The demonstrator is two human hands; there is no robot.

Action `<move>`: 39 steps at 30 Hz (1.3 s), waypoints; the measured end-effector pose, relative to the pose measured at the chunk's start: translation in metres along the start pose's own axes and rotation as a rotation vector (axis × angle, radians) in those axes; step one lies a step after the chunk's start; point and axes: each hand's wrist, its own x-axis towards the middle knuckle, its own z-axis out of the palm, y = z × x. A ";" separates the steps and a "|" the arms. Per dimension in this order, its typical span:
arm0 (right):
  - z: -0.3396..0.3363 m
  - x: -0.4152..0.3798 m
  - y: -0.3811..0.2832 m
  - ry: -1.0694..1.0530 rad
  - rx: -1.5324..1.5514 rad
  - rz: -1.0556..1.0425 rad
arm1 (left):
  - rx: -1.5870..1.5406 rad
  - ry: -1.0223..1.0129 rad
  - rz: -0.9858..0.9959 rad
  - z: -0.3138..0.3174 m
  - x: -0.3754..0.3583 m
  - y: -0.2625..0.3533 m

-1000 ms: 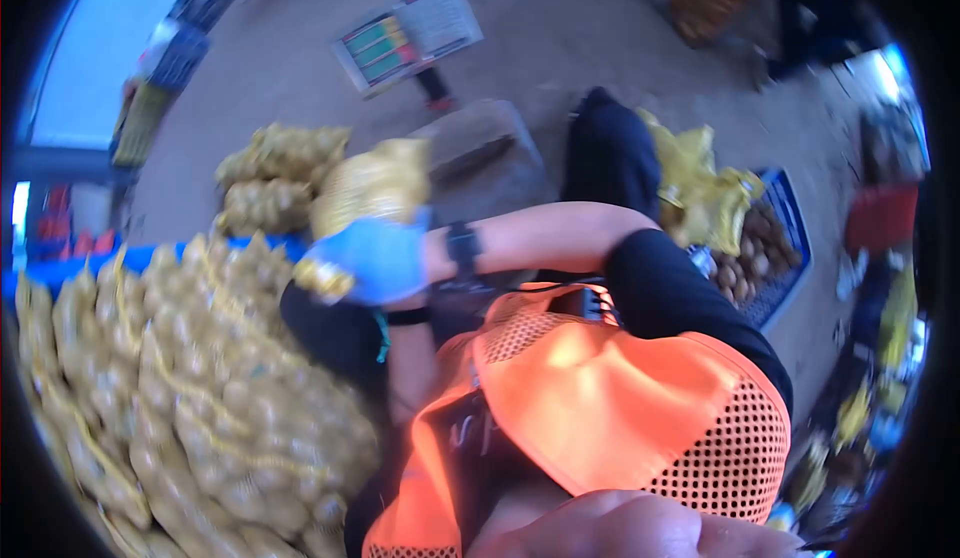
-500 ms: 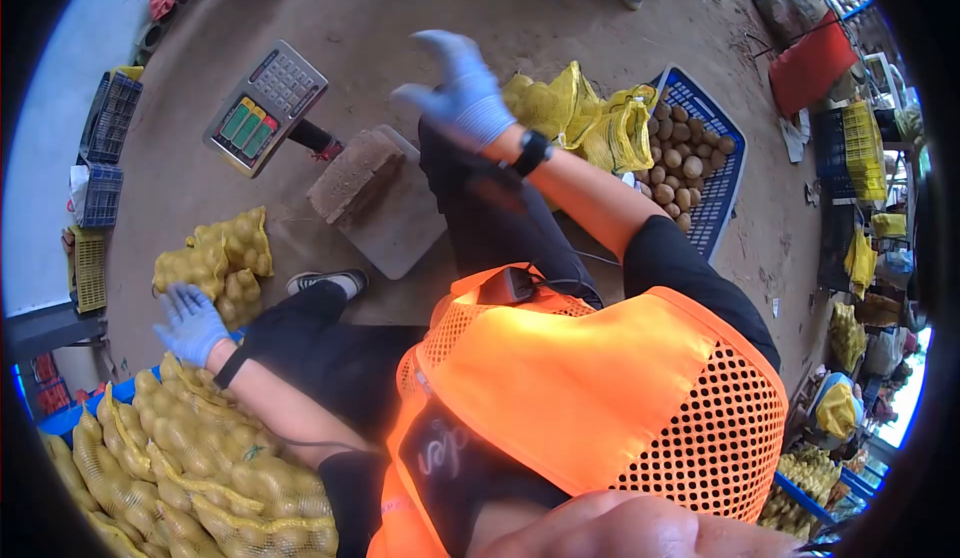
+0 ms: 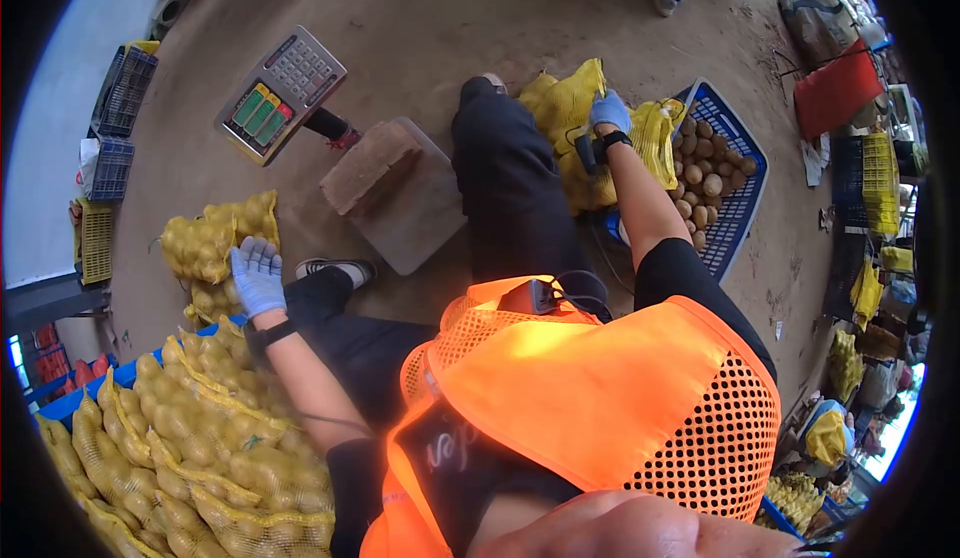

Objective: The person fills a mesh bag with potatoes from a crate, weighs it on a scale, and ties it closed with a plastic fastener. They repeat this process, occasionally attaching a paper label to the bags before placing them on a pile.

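Observation:
My right hand (image 3: 608, 113), in a blue glove, is closed at the top edge of a yellow mesh bag (image 3: 572, 98) that stands beside my right leg. A dark strap with a small black block sits at that wrist. My left hand (image 3: 258, 276), also gloved, is open with its fingers stretched out, right at some filled mesh bags (image 3: 215, 243) on the floor. Another yellow mesh bag (image 3: 655, 143) leans between my right hand and a blue crate (image 3: 752, 213) of loose round brown produce (image 3: 705, 173).
A scale with a keypad display (image 3: 285, 93) stands ahead, a brown block (image 3: 370, 168) lying on its platform (image 3: 425, 228). Filled mesh bags (image 3: 210, 448) pile up in a blue container at lower left. Stacked crates (image 3: 120, 93) line the left wall; a red panel (image 3: 838, 88) stands at right.
My right hand has come down from the air, moving right onto the yellow mesh bag. My left hand has shifted right and slightly up, beside the floor bags. The view has turned a little.

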 end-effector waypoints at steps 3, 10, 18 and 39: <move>0.012 0.024 -0.017 0.143 0.211 -0.214 | 0.061 -0.009 -0.027 0.007 0.005 -0.006; -0.049 0.037 -0.106 -0.155 0.994 -0.255 | 0.169 -0.050 -0.083 0.023 0.006 -0.009; -0.196 -0.014 -0.208 -0.444 1.287 -0.812 | 0.190 -0.035 -0.085 0.029 0.008 -0.023; -0.114 -0.236 -0.267 -1.169 1.360 -0.291 | -0.724 0.068 -0.696 0.154 -0.062 -0.175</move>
